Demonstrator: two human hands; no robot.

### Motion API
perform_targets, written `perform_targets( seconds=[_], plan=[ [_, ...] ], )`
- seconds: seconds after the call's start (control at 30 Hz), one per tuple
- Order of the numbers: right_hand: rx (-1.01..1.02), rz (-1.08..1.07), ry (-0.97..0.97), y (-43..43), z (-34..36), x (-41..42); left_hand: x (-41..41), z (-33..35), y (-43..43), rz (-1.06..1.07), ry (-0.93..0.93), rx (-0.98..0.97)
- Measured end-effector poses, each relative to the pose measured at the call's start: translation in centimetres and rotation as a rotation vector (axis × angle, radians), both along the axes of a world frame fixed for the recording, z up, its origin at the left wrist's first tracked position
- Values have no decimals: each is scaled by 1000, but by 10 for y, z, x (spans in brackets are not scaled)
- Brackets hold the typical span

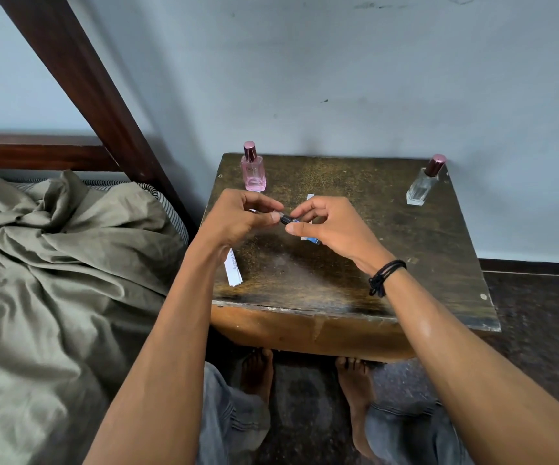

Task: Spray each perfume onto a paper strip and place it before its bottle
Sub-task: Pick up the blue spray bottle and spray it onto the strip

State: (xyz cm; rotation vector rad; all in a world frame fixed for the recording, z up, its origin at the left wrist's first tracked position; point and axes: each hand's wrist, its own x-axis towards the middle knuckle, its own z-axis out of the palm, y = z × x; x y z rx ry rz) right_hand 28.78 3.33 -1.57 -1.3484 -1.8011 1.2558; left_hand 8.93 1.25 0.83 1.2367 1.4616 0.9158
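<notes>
Worn dark wooden table (pixel 389 250), pink perfume bottle (pixel 253 169) upright far left, clear bottle (pixel 422 186) upright far right, white paper strip (pixel 233 268) near left edge, second strip (pixel 310 197) mid-table, partly hidden.

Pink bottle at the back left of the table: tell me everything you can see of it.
The pink bottle is a small rectangular clear-glass flask of pink liquid, faint lettering on its front, glossy dark-pink round cap on. It stands upright at the back left corner of the table. No hand holds it; the left hand hovers before it.
</notes>
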Motion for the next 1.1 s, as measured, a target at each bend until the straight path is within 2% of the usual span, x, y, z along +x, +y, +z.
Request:
perform_targets(
  seconds=[0.4, 0.6, 0.93, 1.0, 1.1],
  plan=[
    [49, -102, 106, -3, -4, -2, 0, 5, 9, -35, 157, 84],
    [75, -111, 100, -3, -5, 0, 3, 4, 9, -61, 222, 128],
    [86, -74, 125, 2, 14, 25, 22, 14, 10, -59, 13, 275],
    [95, -91, 125, 2, 14, 34, 25, 14, 12, -57, 55, 289],
    [110, -169, 140, 3, 17, 50, 27, 10, 16, -29, 238, 288]
  ],
)
